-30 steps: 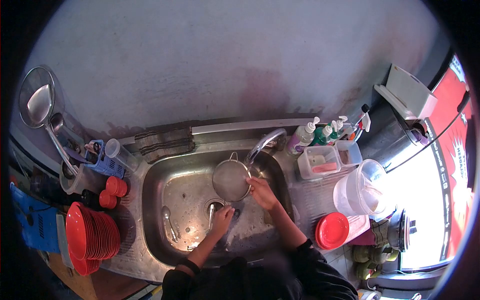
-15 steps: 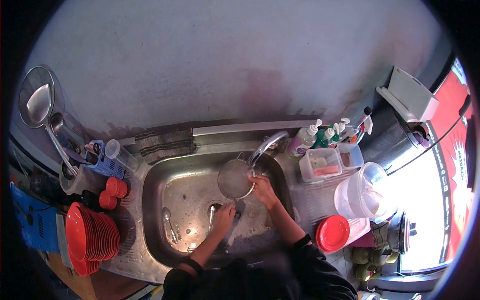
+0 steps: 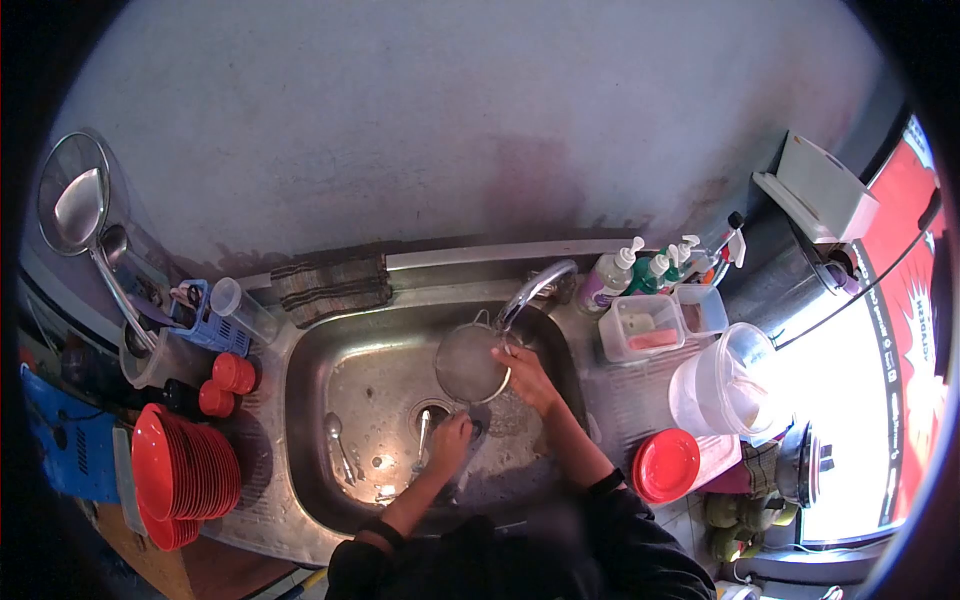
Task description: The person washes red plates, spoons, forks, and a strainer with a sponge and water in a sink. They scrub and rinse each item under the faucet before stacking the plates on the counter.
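Observation:
A round fine-mesh strainer (image 3: 462,365) is held over the sink (image 3: 375,340), its small hook pointing at the tap (image 3: 520,295). My left hand (image 3: 451,442) is closed at the strainer's lower end, where the handle lies mostly hidden by the fingers. On the right side of the rim, my right hand (image 3: 525,375) grips the strainer, with fingertips over the mesh. Below, a metal spoon (image 3: 336,440) lies on the sink floor at the left. Another slim metal utensil (image 3: 424,432) rests by the drain, partly behind my left hand.
Stacked red plates (image 3: 185,470) and red cups (image 3: 232,373) stand left of the sink. Pump bottles (image 3: 608,280), a clear container (image 3: 640,330) and a white bucket (image 3: 705,385) line the right side, with more red plates (image 3: 667,465) nearer me. A striped cloth (image 3: 330,288) hangs at the back edge.
My left hand has shifted slightly down. The fingers of my right hand have slid a little further left over the strainer's mesh; the strainer stays nearly in place.

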{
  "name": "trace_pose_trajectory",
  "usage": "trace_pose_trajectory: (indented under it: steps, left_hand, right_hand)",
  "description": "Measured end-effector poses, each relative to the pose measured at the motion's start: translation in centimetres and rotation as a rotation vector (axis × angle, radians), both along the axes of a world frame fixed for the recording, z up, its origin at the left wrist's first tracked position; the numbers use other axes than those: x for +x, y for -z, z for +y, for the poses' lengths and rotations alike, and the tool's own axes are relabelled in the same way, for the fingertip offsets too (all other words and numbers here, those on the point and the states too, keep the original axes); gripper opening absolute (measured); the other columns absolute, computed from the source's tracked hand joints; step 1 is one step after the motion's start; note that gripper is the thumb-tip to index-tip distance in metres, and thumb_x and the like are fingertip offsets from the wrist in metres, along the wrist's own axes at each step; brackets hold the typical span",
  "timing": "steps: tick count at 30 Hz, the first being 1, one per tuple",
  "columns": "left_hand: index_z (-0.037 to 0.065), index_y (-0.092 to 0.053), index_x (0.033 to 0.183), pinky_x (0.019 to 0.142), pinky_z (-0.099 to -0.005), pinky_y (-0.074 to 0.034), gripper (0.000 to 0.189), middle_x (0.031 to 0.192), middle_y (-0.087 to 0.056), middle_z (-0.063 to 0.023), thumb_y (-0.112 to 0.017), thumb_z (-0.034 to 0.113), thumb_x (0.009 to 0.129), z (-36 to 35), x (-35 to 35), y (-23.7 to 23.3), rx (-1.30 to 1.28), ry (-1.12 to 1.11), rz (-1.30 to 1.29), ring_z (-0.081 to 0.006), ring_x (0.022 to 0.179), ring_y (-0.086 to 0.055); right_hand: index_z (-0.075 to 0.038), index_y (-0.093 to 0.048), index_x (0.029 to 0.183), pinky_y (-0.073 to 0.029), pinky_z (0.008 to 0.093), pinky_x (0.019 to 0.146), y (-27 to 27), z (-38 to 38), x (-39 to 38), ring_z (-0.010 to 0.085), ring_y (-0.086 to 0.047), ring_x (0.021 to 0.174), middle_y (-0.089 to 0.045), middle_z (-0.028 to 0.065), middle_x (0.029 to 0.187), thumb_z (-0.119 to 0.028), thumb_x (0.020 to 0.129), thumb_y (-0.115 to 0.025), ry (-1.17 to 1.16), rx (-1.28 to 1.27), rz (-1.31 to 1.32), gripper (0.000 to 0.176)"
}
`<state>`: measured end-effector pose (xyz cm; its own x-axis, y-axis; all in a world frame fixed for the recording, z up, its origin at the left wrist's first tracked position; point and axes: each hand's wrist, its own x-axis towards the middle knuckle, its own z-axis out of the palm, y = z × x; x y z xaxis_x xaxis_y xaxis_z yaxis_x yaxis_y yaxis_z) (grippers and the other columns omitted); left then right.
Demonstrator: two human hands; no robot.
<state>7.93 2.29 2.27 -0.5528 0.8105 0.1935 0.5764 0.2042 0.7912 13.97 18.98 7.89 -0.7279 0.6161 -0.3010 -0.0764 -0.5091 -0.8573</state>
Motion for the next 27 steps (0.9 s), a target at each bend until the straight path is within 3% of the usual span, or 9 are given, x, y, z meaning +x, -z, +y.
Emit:
trace_pose_trajectory:
  steps: [2, 5, 7, 10, 13, 22, 27]
  left_hand:
    - [-0.001, -0.05, 0.078, 0.056, -0.0418, -0.04, 0.015, 0.069, -0.052, -0.0207, -0.043, 0.012, 0.073, -0.2, 0.1, -0.9, -0.113, 0.055, -0.01, -0.036, 0.064, -0.051]
    - [-0.001, -0.049, 0.079, 0.056, -0.0413, -0.04, 0.015, 0.069, -0.052, -0.0203, -0.044, 0.012, 0.073, -0.2, 0.1, -0.5, -0.064, 0.052, -0.007, -0.0361, 0.065, -0.051]
    - [-0.001, -0.049, 0.078, 0.056, -0.0412, -0.04, 0.015, 0.069, -0.052, -0.0201, -0.044, 0.012, 0.073, -0.2, 0.3, -0.2, -0.04, 0.016, -0.012, -0.0361, 0.064, -0.051]
    - [-0.001, -0.048, 0.077, 0.056, -0.0411, -0.04, 0.013, 0.069, -0.051, -0.0195, -0.044, 0.012, 0.074, -0.1, 0.1, -0.4, -0.052, -0.023, -0.023, -0.0359, 0.065, -0.05]
    - [-0.002, -0.045, 0.076, 0.057, -0.0402, -0.039, 0.014, 0.07, -0.05, -0.0194, -0.044, 0.013, 0.076, 0.2, -0.2, -1.7, -0.095, -0.021, -0.035, -0.0354, 0.066, -0.049]
    - [-0.001, -0.044, 0.076, 0.058, -0.0391, -0.037, 0.015, 0.071, -0.047, -0.0177, -0.044, 0.014, 0.078, 0.2, -0.4, -1.8, -0.013, -0.064, 0.053, -0.0339, 0.068, -0.048]
    - [0.001, -0.045, 0.077, 0.055, -0.0401, -0.038, 0.016, 0.071, -0.048, -0.0158, -0.044, 0.017, 0.078, 0.2, -0.3, -0.7, -0.008, -0.071, 0.1, -0.0333, 0.066, -0.049]
  right_hand:
    - [-0.002, -0.053, 0.086, -0.037, 0.0197, 0.058, 1.1, 0.2, 0.1, 0.0063, -0.047, 0.062, -0.052, -0.002, 0.073, -0.024, 0.075, -0.053, -0.015, 0.098, -0.03, 0.024]
    - [-0.003, -0.052, 0.088, -0.037, 0.0201, 0.059, 0.7, 0.1, 0.1, 0.0065, -0.046, 0.064, -0.052, -0.0016, 0.074, -0.017, 0.075, -0.052, 0.014, -0.037, 0.008, 0.019]
    - [0.001, -0.048, 0.096, -0.039, 0.0237, 0.073, 1.1, 0.6, 0.2, 0.0128, -0.049, 0.083, -0.053, 0.0042, 0.09, -0.008, 0.074, -0.052, -0.135, -0.019, 0.043, 0.023]
    - [0.001, -0.047, 0.098, -0.039, 0.0236, 0.073, -0.3, -0.1, 0.8, 0.0139, -0.048, 0.086, -0.052, 0.0052, 0.093, -0.002, 0.072, -0.053, -0.208, 0.148, 0.132, 0.028]
    - [0.001, -0.048, 0.096, -0.039, 0.0238, 0.073, 0.2, 0.2, 0.8, 0.0135, -0.05, 0.084, -0.053, 0.0051, 0.09, 0.001, 0.07, -0.054, -0.189, 0.067, -0.002, 0.027]
    - [0.0, -0.052, 0.088, -0.04, 0.0241, 0.071, -1.8, -0.7, 0.8, 0.0115, -0.051, 0.078, -0.054, 0.0034, 0.082, -0.004, 0.072, -0.054, -0.095, -0.1, 0.025, 0.016]
    - [-0.001, -0.053, 0.083, -0.038, 0.0233, 0.068, -0.5, -1.0, 0.5, 0.01, -0.049, 0.074, -0.053, 0.0018, 0.079, -0.006, 0.071, -0.055, -0.094, 0.076, 0.046, 0.014]
